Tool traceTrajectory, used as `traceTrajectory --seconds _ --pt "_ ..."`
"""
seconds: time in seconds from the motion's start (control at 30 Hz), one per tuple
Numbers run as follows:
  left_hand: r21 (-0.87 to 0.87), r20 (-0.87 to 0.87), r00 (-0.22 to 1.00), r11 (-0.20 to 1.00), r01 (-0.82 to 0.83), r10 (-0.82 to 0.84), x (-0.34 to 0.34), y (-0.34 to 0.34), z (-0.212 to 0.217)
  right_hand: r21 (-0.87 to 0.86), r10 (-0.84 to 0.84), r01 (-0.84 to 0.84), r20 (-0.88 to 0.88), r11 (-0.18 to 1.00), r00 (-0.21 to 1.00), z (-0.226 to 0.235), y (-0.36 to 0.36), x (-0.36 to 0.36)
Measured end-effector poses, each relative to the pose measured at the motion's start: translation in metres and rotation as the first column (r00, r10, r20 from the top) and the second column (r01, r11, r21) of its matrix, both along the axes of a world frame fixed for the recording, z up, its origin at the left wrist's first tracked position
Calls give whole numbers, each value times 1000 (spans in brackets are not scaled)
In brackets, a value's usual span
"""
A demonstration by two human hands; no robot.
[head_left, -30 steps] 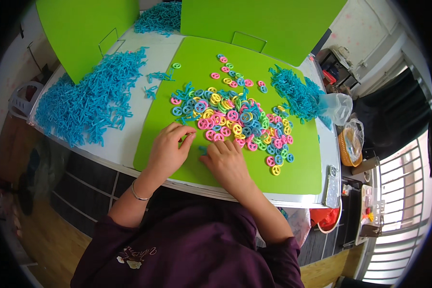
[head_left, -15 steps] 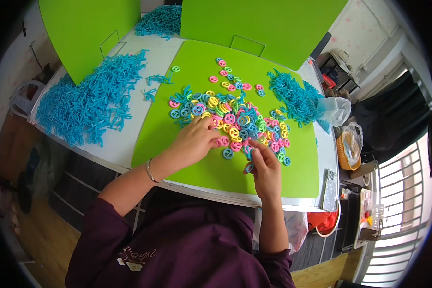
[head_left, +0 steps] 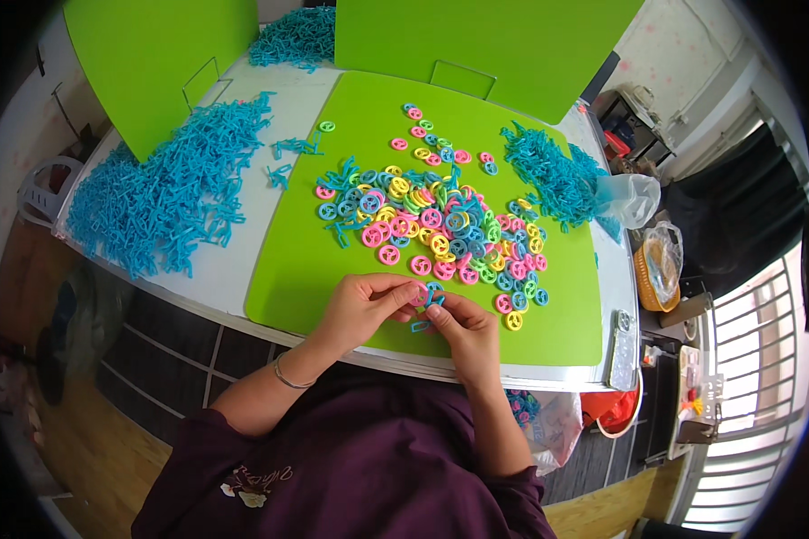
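Note:
Close to the near edge of the green board (head_left: 333, 305), my two hands meet. My left hand (head_left: 368, 305) pinches a small pink plastic wheel (head_left: 418, 295) between thumb and fingers. A blue plastic frame-like piece (head_left: 422, 327) is gripped in my right hand (head_left: 467, 325), right against the pink wheel; its full shape is partly covered by my fingers. Beyond them spreads a pile of small plastic wheels (head_left: 431, 218) in pink, yellow, blue and green, with a few blue pieces (head_left: 349, 171) mixed in at its left.
Heaps of blue plastic pieces lie left (head_left: 171, 189), right (head_left: 557, 175) and far back (head_left: 295, 38) on the white table (head_left: 301, 90). A clear plastic cup (head_left: 629, 200) lies beside the right heap. Upright green panels (head_left: 485, 45) stand behind. A phone-like object (head_left: 621, 349) rests near the right corner.
Both hands have drawn back from the pile toward the board's near edge and come together. The left hand now holds a pink wheel; several wheels have shifted at the pile's front.

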State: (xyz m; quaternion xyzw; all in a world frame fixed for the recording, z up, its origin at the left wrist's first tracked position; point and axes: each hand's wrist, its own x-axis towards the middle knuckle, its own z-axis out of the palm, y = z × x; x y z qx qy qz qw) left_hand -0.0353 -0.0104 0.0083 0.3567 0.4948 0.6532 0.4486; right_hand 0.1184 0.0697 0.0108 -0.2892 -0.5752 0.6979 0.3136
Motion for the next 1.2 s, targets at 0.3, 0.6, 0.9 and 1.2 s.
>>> traceTrajectory --seconds 0.3,0.6,0.9,1.2 --pt "-38 -17 1000 999 -9 8 0 -1 -3 453 -120 12 211 891 970 -12 -8 0" --pt "87 -30 999 996 -34 36 3 -2 -10 936 -419 96 59 339 906 -8 -17 -9" --pt "138 -131 991 990 38 -20 1 -1 -8 818 -331 17 214 575 919 -4 -14 -1" --pt "-116 386 906 966 233 -172 -15 -8 0 997 -199 -46 58 61 978 14 2 19"
